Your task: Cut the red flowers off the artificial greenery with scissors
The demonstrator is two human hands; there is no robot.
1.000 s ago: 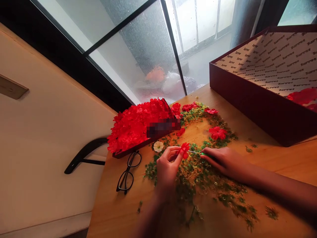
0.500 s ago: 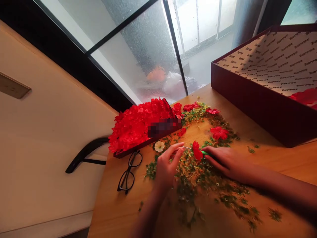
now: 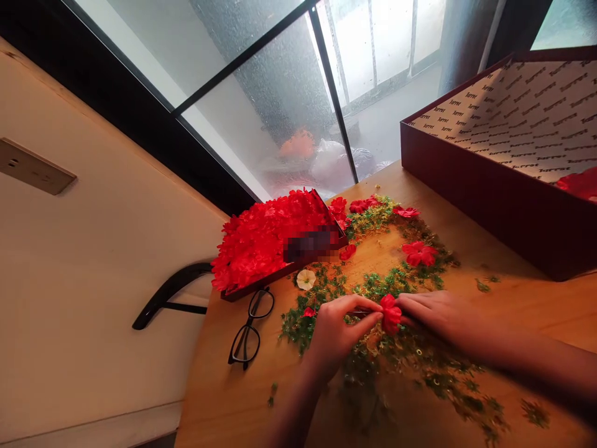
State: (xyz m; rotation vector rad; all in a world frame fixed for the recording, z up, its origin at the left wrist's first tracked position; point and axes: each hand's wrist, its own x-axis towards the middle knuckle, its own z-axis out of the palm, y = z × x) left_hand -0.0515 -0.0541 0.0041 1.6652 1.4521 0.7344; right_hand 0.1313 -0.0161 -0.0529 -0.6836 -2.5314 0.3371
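Note:
My left hand (image 3: 336, 333) and my right hand (image 3: 441, 316) meet over a scatter of green plastic sprigs (image 3: 410, 361) on the wooden table (image 3: 224, 404). Between their fingertips is a small red fabric flower (image 3: 390, 313). The left thumb and forefinger pinch at its left side, around a thin stem that barely shows. The right fingers close on its right side. A low red tray heaped with red flowers (image 3: 268, 239) lies just beyond the hands.
Black glasses (image 3: 249, 330) lie at the left of the sprigs. A white flower (image 3: 306, 279) and loose red flowers (image 3: 420, 253) sit among the greenery. A large dark red box (image 3: 485, 180) stands at the right. A window runs behind the table; a black chair arm (image 3: 168, 292) is at the left.
The red flower has slid along the thin stem toward my right hand. My left fingers have closed in on it. Both hands have come nearer to me.

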